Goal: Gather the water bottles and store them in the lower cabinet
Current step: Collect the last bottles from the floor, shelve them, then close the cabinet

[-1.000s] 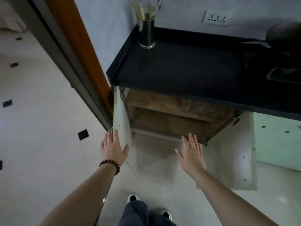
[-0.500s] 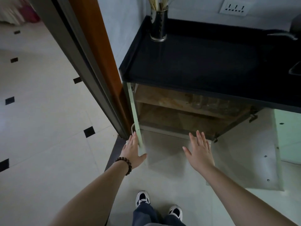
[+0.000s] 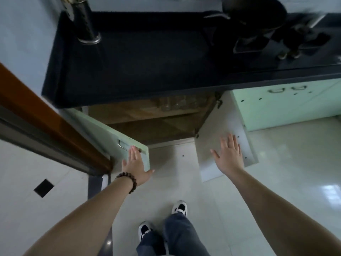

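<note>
While you stand facing the cabinet (image 3: 156,124), your shoes (image 3: 180,207) and trouser legs fill the bottom of the view on the pale floor (image 3: 276,182). Your left hand (image 3: 135,166), with a bead bracelet (image 3: 128,181) at the wrist, lies flat on the outer face of the left door (image 3: 110,137), fingers (image 3: 133,151) straight and together, holding nothing, their tips just beside the metal handle (image 3: 122,145). Half a second ago that door stood edge-on to you; now it has swung inward and shows its green face. Your right hand (image 3: 228,157) is spread wide and empty, over the white inner face of the right door (image 3: 227,126); you cannot tell whether the palm touches it. That door is open as before.

Beyond the doors, the bottles (image 3: 177,103) stand as a row of clear shapes on the upper shelf of the cabinet, dim and blurred, in the same place as earlier. Above lies the black desk (image 3: 147,61), with a steel holder (image 3: 86,26) at its left rear and a dark pan (image 3: 252,12) at the right rear, which now shows far more than before because the view has shifted right. Closed green doors (image 3: 287,104) with two handles sit to the right. No writing or label can be read anywhere.
</note>
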The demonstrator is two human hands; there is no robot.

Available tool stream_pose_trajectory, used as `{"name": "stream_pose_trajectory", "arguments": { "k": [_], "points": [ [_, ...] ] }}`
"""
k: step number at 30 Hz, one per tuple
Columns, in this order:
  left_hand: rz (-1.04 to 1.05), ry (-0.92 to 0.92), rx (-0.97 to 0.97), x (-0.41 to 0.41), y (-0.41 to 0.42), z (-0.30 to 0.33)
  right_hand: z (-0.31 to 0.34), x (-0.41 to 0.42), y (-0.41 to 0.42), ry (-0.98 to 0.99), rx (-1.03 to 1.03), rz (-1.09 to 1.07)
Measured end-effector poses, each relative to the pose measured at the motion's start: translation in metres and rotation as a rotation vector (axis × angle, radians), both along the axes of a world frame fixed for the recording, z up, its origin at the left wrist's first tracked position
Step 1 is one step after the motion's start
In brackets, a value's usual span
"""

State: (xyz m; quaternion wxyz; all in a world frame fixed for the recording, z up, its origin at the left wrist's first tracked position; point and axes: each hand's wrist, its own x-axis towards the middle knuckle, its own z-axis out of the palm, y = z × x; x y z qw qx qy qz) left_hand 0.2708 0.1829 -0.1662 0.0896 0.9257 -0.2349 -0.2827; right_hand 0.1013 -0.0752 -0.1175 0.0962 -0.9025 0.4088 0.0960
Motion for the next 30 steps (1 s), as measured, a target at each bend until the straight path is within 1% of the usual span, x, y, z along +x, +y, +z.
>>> {"name": "stream_pose_trajectory", "arguments": {
  "k": [4, 6, 10, 13, 16, 19, 21, 23, 26, 28, 30],
  "points": [
    [0.081, 0.047, -0.044, 0.006, -0.024, -0.007, 0.001, -0.025, -0.040, -0.033, -0.033, -0.152],
    [0.100, 0.054, -0.050, 0.008, -0.034, -0.008, 0.001, -0.037, -0.058, -0.029, -0.018, -0.233],
    [0.119, 0.057, -0.036, 0.010, -0.045, -0.011, -0.010, -0.049, -0.072, -0.018, 0.154, -0.303],
    [0.103, 0.070, -0.034, 0.013, -0.048, -0.012, -0.013, -0.045, -0.065, -0.037, 0.153, -0.288],
    [0.090, 0.095, -0.043, 0.018, -0.052, -0.009, -0.014, -0.035, -0.049, -0.083, 0.206, -0.238],
    [0.089, 0.124, -0.088, 0.025, -0.059, -0.007, -0.018, -0.019, -0.022, -0.121, 0.291, -0.104],
    [0.095, 0.141, -0.114, 0.030, -0.062, -0.005, -0.023, -0.002, -0.006, -0.147, 0.325, 0.014],
    [0.102, 0.159, -0.141, 0.035, -0.065, -0.004, -0.027, 0.019, 0.005, -0.162, 0.356, 0.085],
    [0.122, 0.175, -0.184, 0.045, -0.072, -0.006, -0.033, 0.051, 0.015, -0.201, 0.427, 0.108],
    [0.142, 0.148, -0.227, 0.052, -0.078, -0.009, -0.036, 0.072, 0.020, -0.241, 0.473, 0.098],
    [0.154, 0.126, -0.223, 0.057, -0.087, -0.008, -0.040, 0.090, 0.021, -0.263, 0.493, 0.113]
  ]
}}
